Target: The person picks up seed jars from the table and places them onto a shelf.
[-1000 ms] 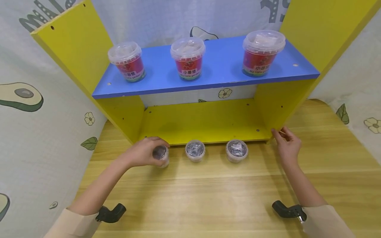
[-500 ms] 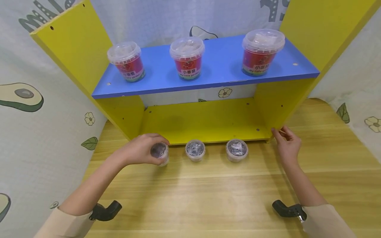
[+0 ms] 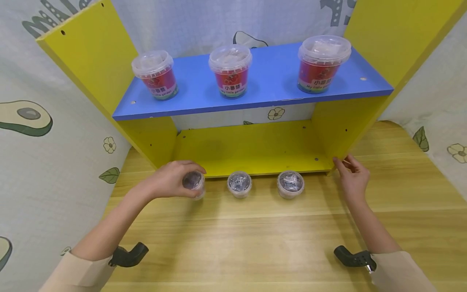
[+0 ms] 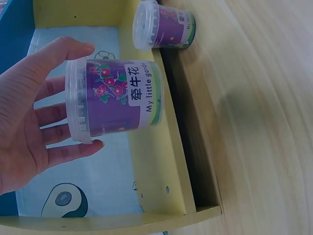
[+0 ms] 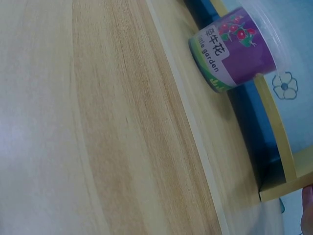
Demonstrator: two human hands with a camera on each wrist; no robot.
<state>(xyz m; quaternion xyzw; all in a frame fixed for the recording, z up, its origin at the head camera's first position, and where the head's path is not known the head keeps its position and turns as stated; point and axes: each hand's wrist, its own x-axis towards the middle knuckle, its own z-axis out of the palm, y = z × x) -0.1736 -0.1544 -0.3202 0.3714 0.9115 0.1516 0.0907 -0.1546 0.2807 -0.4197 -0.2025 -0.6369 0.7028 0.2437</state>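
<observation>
The left hand (image 3: 171, 180) grips a clear-lidded cup (image 3: 193, 181) by its rim, in front of the shelf unit's lower left part. In the left wrist view that cup (image 4: 117, 95) has a purple label, and the fingers of the left hand (image 4: 34, 107) curl round its lid. It appears lifted off the table there. At the unit's lower right corner the right hand (image 3: 353, 178) holds the edge of the yellow side panel (image 3: 343, 129); the right wrist view shows only some of its fingers (image 5: 307, 210) at the frame's edge.
Two similar cups, a middle one (image 3: 239, 184) and a right one (image 3: 290, 184), stand before the yellow bottom board (image 3: 251, 150). Three red-labelled cups, at left (image 3: 157, 79), middle (image 3: 230, 75) and right (image 3: 321, 69), stand on the blue shelf (image 3: 273, 77). Patterned cloth (image 3: 73, 134) hangs around.
The left hand and its cup have moved slightly up and to the left in the head view. The right hand stays at the panel, and the other cups have not moved.
</observation>
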